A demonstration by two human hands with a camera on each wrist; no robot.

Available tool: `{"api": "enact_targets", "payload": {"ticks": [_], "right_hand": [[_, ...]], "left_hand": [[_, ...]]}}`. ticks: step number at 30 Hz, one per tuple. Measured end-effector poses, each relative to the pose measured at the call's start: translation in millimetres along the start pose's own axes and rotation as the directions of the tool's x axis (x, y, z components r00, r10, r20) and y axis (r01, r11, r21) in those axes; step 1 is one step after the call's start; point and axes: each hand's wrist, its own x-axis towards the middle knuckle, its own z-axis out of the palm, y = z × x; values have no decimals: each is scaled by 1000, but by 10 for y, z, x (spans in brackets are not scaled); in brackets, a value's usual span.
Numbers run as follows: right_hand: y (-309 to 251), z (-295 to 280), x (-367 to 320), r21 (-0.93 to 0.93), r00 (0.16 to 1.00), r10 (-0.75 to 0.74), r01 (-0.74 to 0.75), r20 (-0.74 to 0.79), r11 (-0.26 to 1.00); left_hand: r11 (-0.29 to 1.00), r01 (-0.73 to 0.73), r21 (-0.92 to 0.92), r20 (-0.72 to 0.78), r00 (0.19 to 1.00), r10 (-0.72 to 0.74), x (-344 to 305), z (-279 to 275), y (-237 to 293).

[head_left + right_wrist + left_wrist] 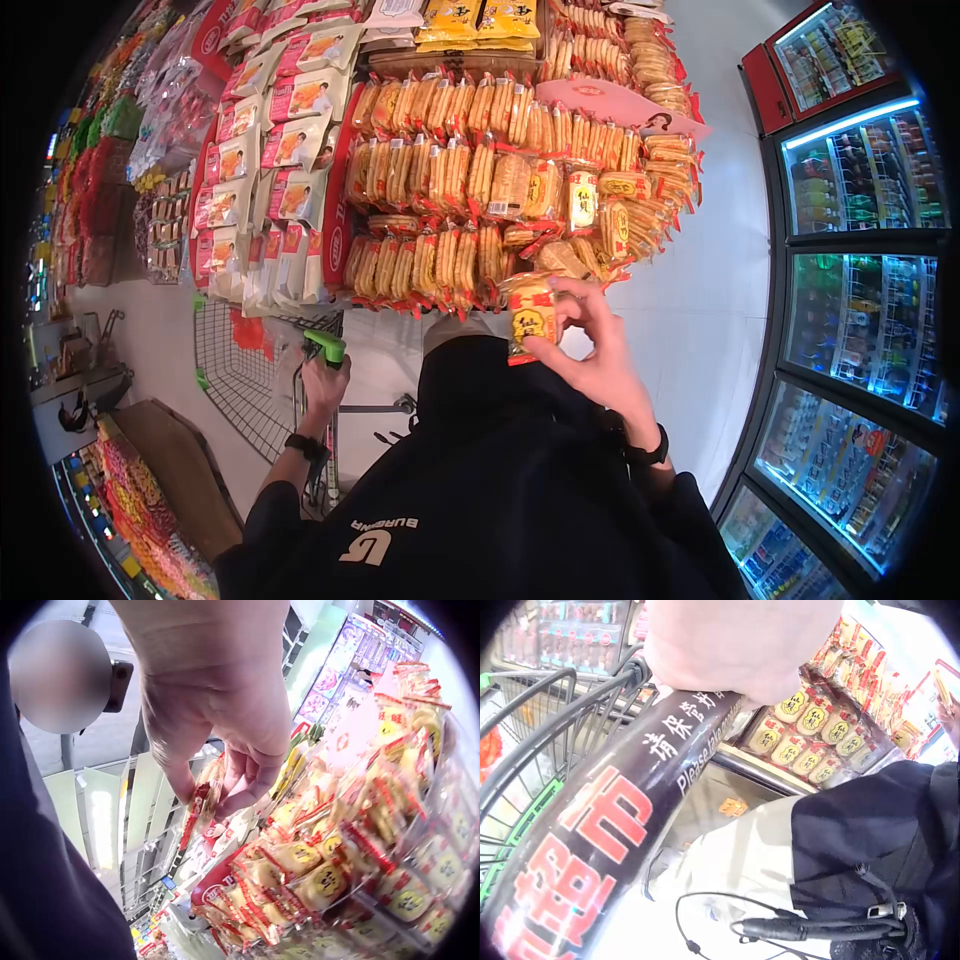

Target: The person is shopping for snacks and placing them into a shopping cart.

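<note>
My right hand [603, 362] pinches a clear-and-red wrapped packet of rice crackers [530, 318] between thumb and fingers, in front of the lower shelf edge. In the right wrist view the same packet [201, 806] hangs edge-on from the fingertips. Rows of matching rice cracker packets [430, 185] stand upright just beyond it, with some lying loose at the right corner. My left hand [326, 385] grips the shopping cart's handle near its green end piece [326, 346]. Up close in the left wrist view, the dark handle [622, 802] bears red and white lettering.
The wire cart [235, 365] stands left of my body, a red item [250, 333] inside. Pink-and-white snack bags [300, 140] hang left of the crackers. A pink sign [625, 105] juts over the rows. Lit drink coolers [860, 330] line the right side beyond the pale floor [690, 370].
</note>
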Motion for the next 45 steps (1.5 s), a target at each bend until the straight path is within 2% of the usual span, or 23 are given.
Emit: {"api": "enact_targets", "payload": {"ticks": [1,3,5,8,11,15,18,24,27,33,34,37,38,41,42,44,45], "right_hand": [[59,-122,-45,-3,999,-3,3,-41,1000],[197,-336,-105,64,990,35,-26,-138,998],[269,-501,-145,136,970,65,-33,-233,990],[381,-696,-139,159,955,122,-80,-271,984],[397,-792,-110,163,965,102,-63,-242,985],[456,-848,-113,163,973,103,-69,-208,984],[479,-874,-121,189,974,133,-98,-181,977],[509,-939,-137,168,979,132,-106,-152,980],[500,-960,-156,166,983,120,-97,-137,981],[436,-918,-126,271,987,153,-136,-43,953],[418,-909,-111,300,986,165,-152,-19,942],[374,-855,-65,386,988,151,-149,25,911],[361,-830,-42,412,990,135,-138,36,900],[422,-734,48,527,977,152,-207,147,824],[389,-690,75,571,968,160,-242,191,784],[300,-572,125,646,946,169,-314,278,695],[293,-506,154,669,941,125,-313,314,675]], "left_hand": [[1000,-17,2,-40,999,17,11,61,15],[973,-146,177,-70,985,161,7,232,-139],[950,-213,227,-142,958,249,40,291,2],[983,-85,162,-128,986,106,31,339,133],[995,3,102,-156,988,13,46,267,510],[996,-12,85,-211,977,30,58,293,748],[996,-37,87,-232,971,56,75,396,712],[962,-183,204,-258,938,234,72,452,853],[960,-178,217,-294,926,238,67,547,820],[998,-68,4,-269,961,67,21,515,1105],[993,-31,110,-239,969,57,0,504,1120],[984,-38,174,-262,961,84,-92,205,1452],[993,-43,112,-255,965,70,-117,66,1529],[983,-168,70,-354,917,182,-115,-394,2049],[984,-125,-123,-266,960,89,-110,-536,2270],[888,-128,-442,-132,988,77,-45,-665,2642],[803,-112,-586,-64,994,92,8,-651,2780]]}}
